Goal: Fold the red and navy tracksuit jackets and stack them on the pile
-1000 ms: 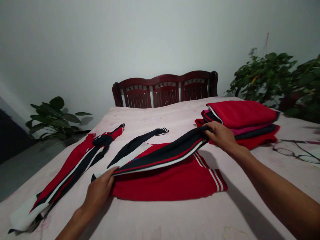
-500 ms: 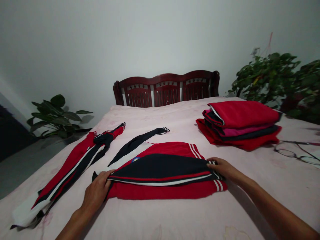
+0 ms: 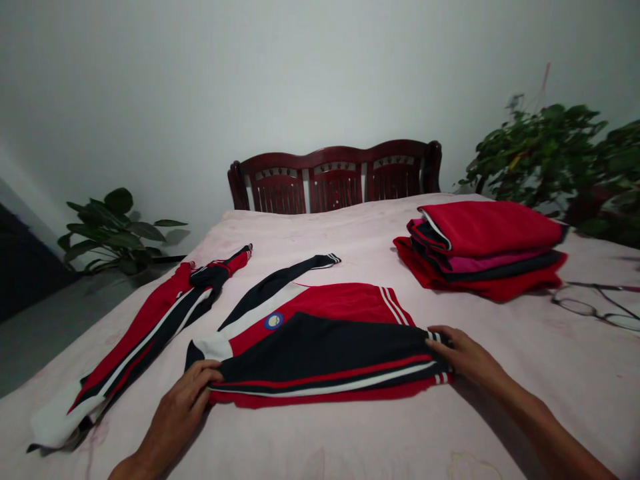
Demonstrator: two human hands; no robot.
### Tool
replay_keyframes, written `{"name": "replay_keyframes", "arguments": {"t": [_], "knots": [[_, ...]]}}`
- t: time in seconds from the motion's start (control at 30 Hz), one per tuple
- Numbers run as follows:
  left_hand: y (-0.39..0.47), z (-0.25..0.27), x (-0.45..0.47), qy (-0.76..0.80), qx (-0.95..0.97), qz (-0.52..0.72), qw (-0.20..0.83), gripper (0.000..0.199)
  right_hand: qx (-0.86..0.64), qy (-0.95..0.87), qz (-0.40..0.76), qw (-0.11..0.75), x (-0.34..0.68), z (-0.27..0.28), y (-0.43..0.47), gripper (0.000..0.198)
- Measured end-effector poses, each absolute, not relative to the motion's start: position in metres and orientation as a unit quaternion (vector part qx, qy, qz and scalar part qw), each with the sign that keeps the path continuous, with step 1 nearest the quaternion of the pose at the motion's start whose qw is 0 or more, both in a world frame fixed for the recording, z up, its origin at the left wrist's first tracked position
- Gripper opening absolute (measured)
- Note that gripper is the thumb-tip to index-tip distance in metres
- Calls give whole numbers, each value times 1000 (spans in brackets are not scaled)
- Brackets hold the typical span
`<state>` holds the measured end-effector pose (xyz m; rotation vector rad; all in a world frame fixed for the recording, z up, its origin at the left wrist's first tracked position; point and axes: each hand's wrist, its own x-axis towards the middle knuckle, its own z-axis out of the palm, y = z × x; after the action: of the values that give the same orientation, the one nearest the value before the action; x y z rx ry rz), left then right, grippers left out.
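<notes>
A red, navy and white track jacket lies on the bed in front of me, its collar end to the left. One navy sleeve with red and white stripes is laid across the body, and a round blue badge shows above it. My left hand pinches the jacket's edge at the sleeve's shoulder end. My right hand grips the striped cuff at the other end, thumb on top. The other navy sleeve stretches away toward the headboard.
Another similar jacket lies lengthwise on the left of the bed. At right stands a stack of folded clothes, with eyeglasses beside it. A pink sheet covers the bed, before a dark wooden headboard. Plants flank it.
Both hands have drawn the navy sleeve nearer to me. More of the badge and white collar area now shows, and less of the red body below the sleeve.
</notes>
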<state>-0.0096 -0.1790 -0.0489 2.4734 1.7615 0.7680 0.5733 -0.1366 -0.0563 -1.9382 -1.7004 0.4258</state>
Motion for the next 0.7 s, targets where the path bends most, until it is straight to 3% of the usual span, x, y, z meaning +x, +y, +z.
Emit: {"name": "replay_keyframes", "arguments": {"t": [0.13,0.23,0.37,0.47,0.6,0.7], "knots": [[-185,-40,0,541,817,195,-27,34,-730,-591,237,246,564,-50,-136,61],[-187,-36,-1,513,831,209,-46,23,-718,-578,266,281,557,-36,-138,53],[-194,-35,-9,500,822,268,-54,22,-686,-553,324,345,564,-17,-146,50],[-201,-36,-12,510,823,250,-31,24,-688,-561,328,321,582,-24,-150,50],[-202,-29,-18,536,832,126,72,41,-699,-637,222,236,595,-44,-148,47],[-196,-11,-10,550,823,102,98,49,-692,-677,69,241,570,-34,-145,54]]}}
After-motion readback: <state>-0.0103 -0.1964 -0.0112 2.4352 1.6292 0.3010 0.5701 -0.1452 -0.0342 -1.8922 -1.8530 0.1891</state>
